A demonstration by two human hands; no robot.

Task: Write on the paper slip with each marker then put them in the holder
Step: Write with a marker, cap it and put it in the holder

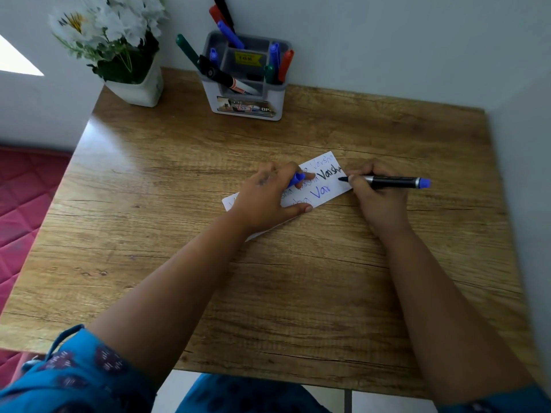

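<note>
— Two hands on the wooden surface (179,180), both busy. What has the right hand (378,192) got?

— Its fingers are curled round a black-barrelled marker (390,182) with a blue end, lying nearly flat, tip pointing left and sitting at the right edge of the paper slip (328,186).

— And the left hand (265,198)?

— It presses down on the slip, thumb stretched along the near edge, and a blue cap (296,179) is pinched between its fingers.

— Where's the slip lying?

— Near the middle of the surface, tilted, far end up to the right. It carries writing in several colours: a bold black "Varsh" beside the marker tip, a blue "Var" below it, fainter words further left.

— The holder (246,81)?

— At the back edge against the wall, grey and white with compartments. Blue, red, green and black markers stand in it, some leaning out.

— Anything else?

— White flowers in a white pot (137,87) at the back left corner, well apart from the slip.
</note>
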